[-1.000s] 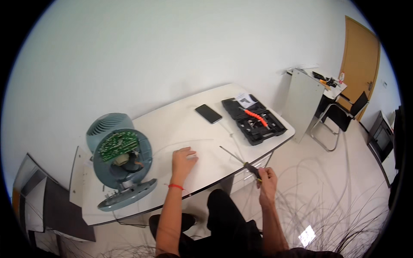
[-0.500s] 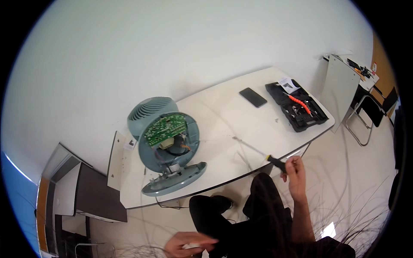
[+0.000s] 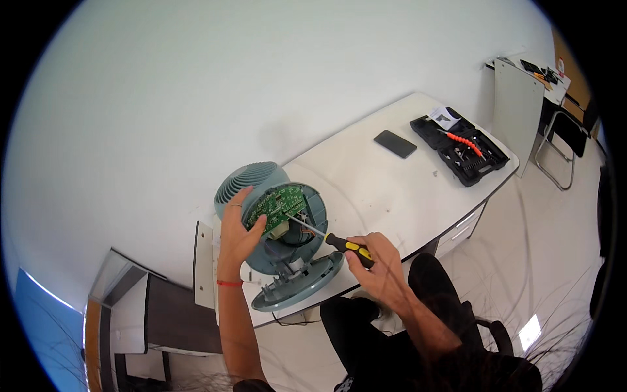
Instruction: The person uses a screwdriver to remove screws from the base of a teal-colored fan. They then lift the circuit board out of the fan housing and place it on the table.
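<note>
An opened blue-green fan lies at the left of the table, its ribbed grille (image 3: 245, 181) behind the round housing (image 3: 317, 199). Inside the housing shows a green circuit board (image 3: 277, 204), with a motor and wires beside it. My left hand (image 3: 236, 235) grips the housing's left side, thumb over the board's edge. A black-and-yellow screwdriver (image 3: 349, 250) is held by its handle in my right hand (image 3: 382, 269). Its shaft slants left and its tip meets the board's lower right edge or hovers just above it; I cannot tell which. Below hangs a detached-looking cover (image 3: 304, 286), tilted.
A black phone (image 3: 395, 144) lies farther right on the white table (image 3: 353, 176). At the right end an open black tool case (image 3: 467, 173) holds bits, an orange flexible shaft (image 3: 465, 142) and a leaflet. A cable (image 3: 294, 323) hangs off the front edge. A chair (image 3: 567, 140) stands right.
My left hand has come up from my lap onto the fan housing. My right hand has moved left with the screwdriver, bringing its tip to the circuit board.
</note>
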Tool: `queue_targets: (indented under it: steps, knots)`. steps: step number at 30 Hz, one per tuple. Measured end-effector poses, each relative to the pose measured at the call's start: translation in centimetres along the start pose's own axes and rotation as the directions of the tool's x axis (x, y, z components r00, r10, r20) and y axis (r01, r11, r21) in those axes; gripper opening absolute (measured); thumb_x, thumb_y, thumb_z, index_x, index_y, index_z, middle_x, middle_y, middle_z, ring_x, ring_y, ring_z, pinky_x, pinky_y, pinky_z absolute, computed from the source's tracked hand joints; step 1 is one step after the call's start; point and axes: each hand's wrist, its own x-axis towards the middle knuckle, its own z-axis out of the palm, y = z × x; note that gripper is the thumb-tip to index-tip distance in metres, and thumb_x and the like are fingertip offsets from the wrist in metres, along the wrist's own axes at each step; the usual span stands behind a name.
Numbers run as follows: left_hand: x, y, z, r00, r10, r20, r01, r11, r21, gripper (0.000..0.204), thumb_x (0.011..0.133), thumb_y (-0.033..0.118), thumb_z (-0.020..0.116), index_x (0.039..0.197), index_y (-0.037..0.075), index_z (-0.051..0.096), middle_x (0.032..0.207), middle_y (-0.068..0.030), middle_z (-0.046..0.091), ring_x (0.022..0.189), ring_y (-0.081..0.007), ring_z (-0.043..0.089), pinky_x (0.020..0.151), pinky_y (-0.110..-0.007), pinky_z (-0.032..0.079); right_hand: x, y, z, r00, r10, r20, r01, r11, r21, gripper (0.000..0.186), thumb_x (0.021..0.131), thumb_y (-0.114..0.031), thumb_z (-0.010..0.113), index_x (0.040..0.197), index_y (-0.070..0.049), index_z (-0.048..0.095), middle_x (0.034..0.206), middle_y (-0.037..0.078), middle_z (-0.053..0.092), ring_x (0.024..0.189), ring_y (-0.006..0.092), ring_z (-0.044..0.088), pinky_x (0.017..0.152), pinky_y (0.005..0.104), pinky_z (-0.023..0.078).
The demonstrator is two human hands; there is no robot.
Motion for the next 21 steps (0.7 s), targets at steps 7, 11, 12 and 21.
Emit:
queue_targets:
  steps: [7, 11, 12, 21]
  knots:
    - [1.0, -2.1, 1.4, 0.992, -0.052, 0.112, 0.056, 0.998, -0.041, 0.057, 0.085, 0.001, 0.072, 0.14, -0.002, 0.058, 0.123, -0.0167, 0.072, 0.113, -0.0236, 0.069, 0.1, -0.034, 0.052, 1.0, -0.3, 0.5, 0.999, 0.019, -0.042, -0.02, 0.999, -0.031, 0.022, 0.086, -0.007, 0.078, 0.104, 0.001, 0.071, 0.085, 0.014, 0.066, 0.074, 0.0302, 0.062, 0.065, 0.038, 0.05]
    - [0.9, -1.9, 1.6, 0.993, -0.048, 0.107, 0.056, 0.996, -0.073, 0.056, 0.085, 0.001, 0.074, 0.139, 0.001, 0.06, 0.119, -0.0187, 0.073, 0.109, -0.0283, 0.071, 0.096, -0.036, 0.054, 1.1, 0.6, 1.1, 0.996, 0.008, -0.085, -0.009, 1.0, -0.006, 0.022, 0.085, -0.006, 0.078, 0.104, 0.001, 0.071, 0.085, 0.014, 0.066, 0.073, 0.0296, 0.062, 0.065, 0.0373, 0.05]
    - [1.0, -1.9, 1.5, 0.993, -0.042, 0.106, 0.051, 0.996, -0.077, 0.056, 0.085, 0.003, 0.075, 0.139, 0.002, 0.06, 0.118, -0.0203, 0.073, 0.108, -0.0318, 0.072, 0.095, -0.038, 0.054, 1.1, 0.4, 1.1, 0.996, 0.033, -0.078, -0.032, 0.999, 0.016, 0.022, 0.085, -0.006, 0.078, 0.104, 0.001, 0.071, 0.084, 0.014, 0.066, 0.073, 0.0296, 0.062, 0.065, 0.0372, 0.05]
    - [1.0, -1.6, 1.9, 0.995, -0.043, 0.094, 0.047, 0.998, -0.039, 0.062, 0.083, 0.0, 0.075, 0.142, 0.002, 0.057, 0.12, -0.0141, 0.073, 0.109, -0.0196, 0.072, 0.095, -0.032, 0.056, 0.7, 1.8, 1.8, 0.986, 0.057, -0.154, -0.056, 0.998, 0.014, 0.02, 0.083, -0.005, 0.077, 0.101, 0.001, 0.07, 0.084, 0.013, 0.067, 0.073, 0.0291, 0.062, 0.065, 0.0374, 0.05]
